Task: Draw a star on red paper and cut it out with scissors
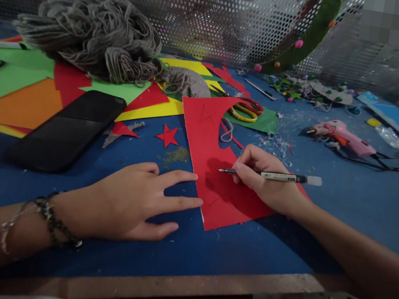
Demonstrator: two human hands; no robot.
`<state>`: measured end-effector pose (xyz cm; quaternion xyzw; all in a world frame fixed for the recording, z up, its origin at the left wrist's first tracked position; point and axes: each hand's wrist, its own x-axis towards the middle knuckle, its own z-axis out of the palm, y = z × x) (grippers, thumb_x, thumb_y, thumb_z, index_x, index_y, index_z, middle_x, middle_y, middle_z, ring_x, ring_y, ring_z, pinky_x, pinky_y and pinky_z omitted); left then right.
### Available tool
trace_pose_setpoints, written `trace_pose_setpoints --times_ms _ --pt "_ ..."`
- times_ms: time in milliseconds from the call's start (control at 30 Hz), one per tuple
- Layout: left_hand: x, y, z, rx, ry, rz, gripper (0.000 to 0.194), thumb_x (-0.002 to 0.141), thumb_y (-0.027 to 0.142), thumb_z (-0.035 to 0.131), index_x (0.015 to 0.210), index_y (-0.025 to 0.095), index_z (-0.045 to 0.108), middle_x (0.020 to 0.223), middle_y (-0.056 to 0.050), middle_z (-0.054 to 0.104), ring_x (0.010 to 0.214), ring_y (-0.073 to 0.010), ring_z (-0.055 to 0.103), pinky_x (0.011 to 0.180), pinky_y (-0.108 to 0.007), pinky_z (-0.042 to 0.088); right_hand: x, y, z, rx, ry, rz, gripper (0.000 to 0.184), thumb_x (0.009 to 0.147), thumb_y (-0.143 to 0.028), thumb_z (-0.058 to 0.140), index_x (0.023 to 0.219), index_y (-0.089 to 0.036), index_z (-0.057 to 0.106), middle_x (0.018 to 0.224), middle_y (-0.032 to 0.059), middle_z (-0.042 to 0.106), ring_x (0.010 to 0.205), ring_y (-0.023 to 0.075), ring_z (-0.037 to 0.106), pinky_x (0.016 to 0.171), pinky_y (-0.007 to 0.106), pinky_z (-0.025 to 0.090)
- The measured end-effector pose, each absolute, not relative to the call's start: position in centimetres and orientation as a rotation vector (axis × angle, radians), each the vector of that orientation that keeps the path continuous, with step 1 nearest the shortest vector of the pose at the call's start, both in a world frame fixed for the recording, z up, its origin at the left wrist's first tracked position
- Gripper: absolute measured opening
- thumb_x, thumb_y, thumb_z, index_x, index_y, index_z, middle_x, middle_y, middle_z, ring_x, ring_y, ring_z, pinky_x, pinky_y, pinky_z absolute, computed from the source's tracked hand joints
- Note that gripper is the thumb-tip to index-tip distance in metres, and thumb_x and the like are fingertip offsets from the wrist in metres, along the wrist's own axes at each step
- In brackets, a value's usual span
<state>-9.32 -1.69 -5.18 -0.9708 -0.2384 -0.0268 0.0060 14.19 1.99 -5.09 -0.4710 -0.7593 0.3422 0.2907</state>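
A red sheet of paper [202, 134] with a curved cut-out on its right side lies on the blue table, faint pen lines on it. My right hand [265, 178] grips a pen [279, 176] whose tip hovers over or touches the sheet; I cannot tell which. Fingers spread, my left hand [145, 199] rests at the sheet's left edge, two fingertips touching it. Just beyond that hand lie a small red star [168, 136] and a grey pointed piece with red on it [121, 132]. Scissors [246, 110] with red and yellow handles lie partly behind the sheet.
A black phone [73, 128] lies at left on coloured papers [19, 101]. Behind them sits grey yarn [95, 38]. A pink glue gun [347, 137] with a black cord lies at right. Perforated metal [203, 12] closes off the back. The table's front edge [176, 288] is near me.
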Motion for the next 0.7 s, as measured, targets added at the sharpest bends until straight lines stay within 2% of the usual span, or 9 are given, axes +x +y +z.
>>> trace_pose_setpoints --times_ms 700 --pt "-9.26 -1.55 -5.31 -3.033 -0.740 -0.117 0.037 0.085 0.031 0.037 0.122 0.028 0.045 0.125 -0.014 0.045 0.085 -0.0195 0.059 0.065 -0.031 0.042 14.25 1.75 -4.89 -1.240 -2.132 0.852 0.017 0.073 -0.019 0.046 0.058 -0.017 0.041 0.053 -0.0034 0.047 0.049 0.0062 0.041 0.046 0.020 0.032"
